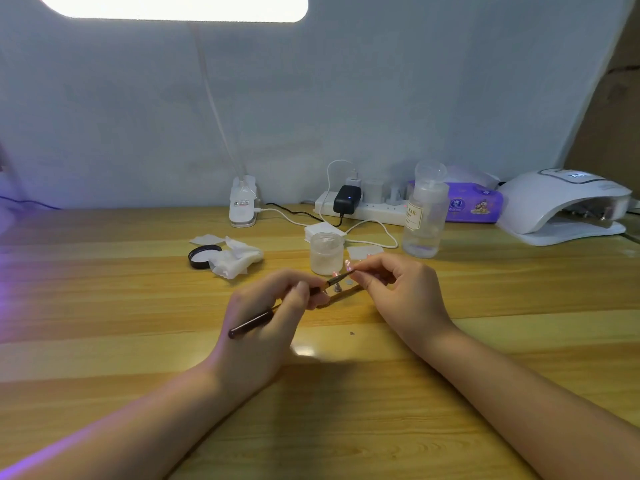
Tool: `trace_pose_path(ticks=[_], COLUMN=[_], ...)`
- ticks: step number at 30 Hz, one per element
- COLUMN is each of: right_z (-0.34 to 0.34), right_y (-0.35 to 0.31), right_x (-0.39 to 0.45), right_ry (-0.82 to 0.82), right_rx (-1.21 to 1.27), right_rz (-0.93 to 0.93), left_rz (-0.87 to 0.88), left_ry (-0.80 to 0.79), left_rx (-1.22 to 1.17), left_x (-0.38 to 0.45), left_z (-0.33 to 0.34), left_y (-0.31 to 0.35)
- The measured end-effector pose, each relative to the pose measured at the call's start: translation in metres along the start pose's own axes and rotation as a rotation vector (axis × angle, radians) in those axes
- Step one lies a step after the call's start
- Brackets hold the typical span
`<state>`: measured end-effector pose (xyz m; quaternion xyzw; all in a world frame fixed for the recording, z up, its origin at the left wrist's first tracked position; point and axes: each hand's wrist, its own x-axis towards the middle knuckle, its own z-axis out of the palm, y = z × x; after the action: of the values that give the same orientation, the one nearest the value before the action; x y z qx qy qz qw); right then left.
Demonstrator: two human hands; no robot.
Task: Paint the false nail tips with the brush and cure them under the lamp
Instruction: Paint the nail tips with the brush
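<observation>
My left hand grips a dark brush like a pen, its bristle end pointing up and right. The brush tip touches a small pink nail tip on a holder pinched by my right hand. Another nail tip on a small stand sits on the table just below the brush tip. The white curing lamp stands at the far right, its opening facing me.
An open frosted jar stands behind the hands, its black lid and crumpled wipes to the left. A clear pump bottle, a power strip, a purple tissue pack and a desk lamp base line the back.
</observation>
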<state>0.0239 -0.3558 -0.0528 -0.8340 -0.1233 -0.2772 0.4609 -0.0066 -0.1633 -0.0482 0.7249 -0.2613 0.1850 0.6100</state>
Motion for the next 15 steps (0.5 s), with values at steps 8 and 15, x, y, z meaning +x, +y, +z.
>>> trace_pose_path(ticks=[8, 15], right_z=[-0.0016, -0.0021], right_y=[-0.0041, -0.0055], right_x=[-0.0003, -0.0002], right_ry=[-0.028, -0.052], right_rx=[0.083, 0.123], right_rz=[0.041, 0.059], left_rz=[-0.025, -0.034], left_ry=[0.033, 0.038], left_rx=[-0.042, -0.047], left_x=[0.0006, 0.0029], left_z=[0.0003, -0.0011], left_y=[-0.0019, -0.0049])
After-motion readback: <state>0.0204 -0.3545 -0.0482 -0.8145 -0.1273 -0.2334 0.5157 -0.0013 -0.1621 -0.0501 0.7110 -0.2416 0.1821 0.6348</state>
